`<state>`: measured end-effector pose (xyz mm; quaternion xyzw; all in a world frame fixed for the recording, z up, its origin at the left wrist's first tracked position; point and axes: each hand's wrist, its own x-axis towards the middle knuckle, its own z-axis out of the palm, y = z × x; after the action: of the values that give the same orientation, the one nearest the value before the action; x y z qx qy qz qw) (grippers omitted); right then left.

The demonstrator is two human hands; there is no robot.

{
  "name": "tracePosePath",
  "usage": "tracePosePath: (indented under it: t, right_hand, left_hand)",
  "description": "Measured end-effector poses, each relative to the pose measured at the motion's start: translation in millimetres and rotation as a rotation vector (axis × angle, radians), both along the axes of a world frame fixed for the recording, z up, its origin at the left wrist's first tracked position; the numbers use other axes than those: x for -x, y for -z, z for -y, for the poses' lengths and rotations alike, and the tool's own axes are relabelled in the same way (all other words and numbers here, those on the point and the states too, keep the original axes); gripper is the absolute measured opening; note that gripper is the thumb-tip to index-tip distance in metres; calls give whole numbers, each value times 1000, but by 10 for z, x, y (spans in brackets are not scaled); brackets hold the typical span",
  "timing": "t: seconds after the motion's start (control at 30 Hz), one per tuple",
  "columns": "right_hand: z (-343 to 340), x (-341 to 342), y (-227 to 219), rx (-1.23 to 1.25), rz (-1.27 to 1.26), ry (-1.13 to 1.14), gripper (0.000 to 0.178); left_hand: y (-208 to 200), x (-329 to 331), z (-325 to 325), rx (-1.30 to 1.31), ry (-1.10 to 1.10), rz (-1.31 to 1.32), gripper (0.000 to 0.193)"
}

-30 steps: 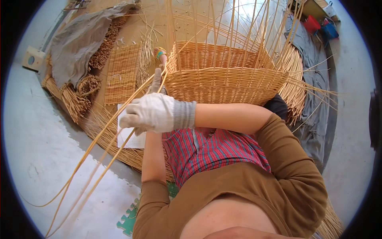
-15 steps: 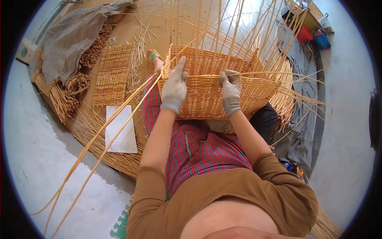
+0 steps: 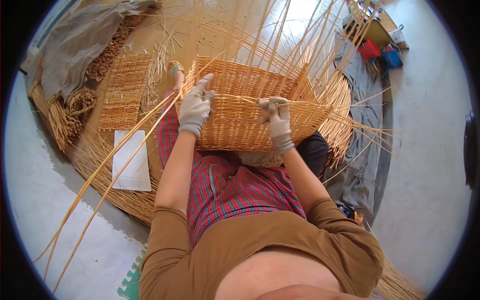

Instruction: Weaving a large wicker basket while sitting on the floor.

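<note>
A rectangular wicker basket (image 3: 240,122) rests across my lap, tilted so that I look into it. Tall upright stakes (image 3: 259,36) rise from its walls. My left hand (image 3: 196,107), in a pale work glove, grips the near wall at its left corner, index finger stretched upward. Beside it, long loose canes (image 3: 120,143) run from that corner down to the lower left. My right hand (image 3: 278,122), gloved too, is closed over the near rim right of the middle, its fingertips partly hidden. More cane ends stick out past the basket's right corner.
A flat woven panel (image 3: 127,90) and a white sheet (image 3: 131,165) lie at left, near cane bundles (image 3: 62,120) under a grey cloth (image 3: 82,47). On the right are more canes (image 3: 337,120), grey fabric (image 3: 357,155), a red container (image 3: 369,50) and a blue one (image 3: 392,57).
The whole scene, hands and basket included, has shifted left in the picture. My right hand no longer pinches the long cane pointing right; its fingers have changed position on the rim.
</note>
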<state>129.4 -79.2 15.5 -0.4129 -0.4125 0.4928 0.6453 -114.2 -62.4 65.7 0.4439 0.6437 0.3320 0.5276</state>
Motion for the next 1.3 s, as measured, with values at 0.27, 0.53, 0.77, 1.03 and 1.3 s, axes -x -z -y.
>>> tracePosePath:
  t: [0.27,0.53,0.77,1.03,1.3]
  right_hand:
    - [-198,-174,-302,113,362,211,14]
    - [-571,-366,-574,-265,414,199,50]
    - [-546,-850,-229,-297,889,372,38]
    - [-489,-1330,-581,-464,140,313,40]
    - [-894,-1697,-833,-583,1237,535,30]
  left_hand:
    - [4,-662,-226,-122,304,-186,29]
    - [209,-764,-230,-12,60,45,25]
    - [130,-1445,73,-850,114,-541,58]
    - [416,-1587,-91,-699,377,-908,61]
    - [181,-2717,-10,-682,409,-886,83]
